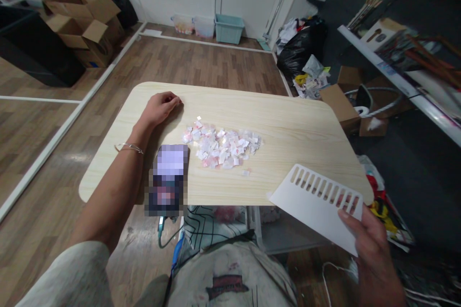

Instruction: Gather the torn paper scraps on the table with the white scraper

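Looking down from my head camera, I have my left hand [162, 108] resting near the far left part of the pale wooden table [298, 124], its fingers curled inward; I cannot tell whether their tips press together or pinch anything. A thin bracelet [129, 148] circles that wrist. My right hand [376, 240] pinches a white slotted scraper [317, 213] at its right end, thumb on the upper face and fingers behind. The scraper is tilted over the table's front right edge, its row of slots on the far side; whether it touches the tabletop I cannot tell. Well apart from it, a loose heap of small whitish and pinkish scraps [225, 148] lies around the middle of the table, with one bit just beside it towards me. Between the heap and my left forearm sits a pixelated device [170, 177], a cable [161, 232] at its near end. Past the table, a teal bin [229, 29] stands by the wall.
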The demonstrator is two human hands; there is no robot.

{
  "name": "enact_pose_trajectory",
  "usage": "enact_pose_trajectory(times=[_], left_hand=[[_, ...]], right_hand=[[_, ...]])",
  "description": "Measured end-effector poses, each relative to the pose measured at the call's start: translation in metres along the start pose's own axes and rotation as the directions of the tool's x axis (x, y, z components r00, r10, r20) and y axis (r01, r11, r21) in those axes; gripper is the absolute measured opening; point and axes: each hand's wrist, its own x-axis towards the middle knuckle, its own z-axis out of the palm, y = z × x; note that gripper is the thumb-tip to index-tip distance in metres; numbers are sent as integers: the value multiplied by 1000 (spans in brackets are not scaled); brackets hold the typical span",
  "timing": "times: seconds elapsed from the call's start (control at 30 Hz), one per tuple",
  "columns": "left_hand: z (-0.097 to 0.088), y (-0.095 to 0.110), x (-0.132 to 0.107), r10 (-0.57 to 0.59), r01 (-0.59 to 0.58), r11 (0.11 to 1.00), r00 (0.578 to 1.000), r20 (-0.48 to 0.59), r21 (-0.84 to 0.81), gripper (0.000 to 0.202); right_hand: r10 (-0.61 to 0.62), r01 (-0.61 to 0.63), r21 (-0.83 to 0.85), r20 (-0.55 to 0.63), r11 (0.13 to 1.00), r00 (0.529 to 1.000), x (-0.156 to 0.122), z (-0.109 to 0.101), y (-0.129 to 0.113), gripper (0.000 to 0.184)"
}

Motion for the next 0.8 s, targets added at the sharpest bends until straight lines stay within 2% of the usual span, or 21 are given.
enact_pose_trajectory(times=[0.13, 0.27, 0.5, 0.63, 0.8], left_hand=[[1, 1, 0, 0, 1, 1000, 1000, -18, 7, 23], [0, 3, 0, -12, 12, 1000, 1000, -8, 14, 20], [0, 2, 0, 3, -2, 1000, 1000, -11, 29, 20], [0, 2, 0, 1, -1, 1000, 1000, -8, 16, 20], [-1, 6, -2, -6, 6, 1000, 1000, -5, 9, 20]], right_hand=[[40, -39, 22, -51, 999, 998, -2, -3, 0, 57], [87, -87, -11, 15, 996, 996, 2, -5, -2, 65], [44, -46, -47, -31, 998, 999, 9, -7, 6, 61], [48, -44, -90, 48, 995, 998, 8, 2, -5, 66], [58, -56, -71, 33, 996, 998, -9, 3, -20, 51]])
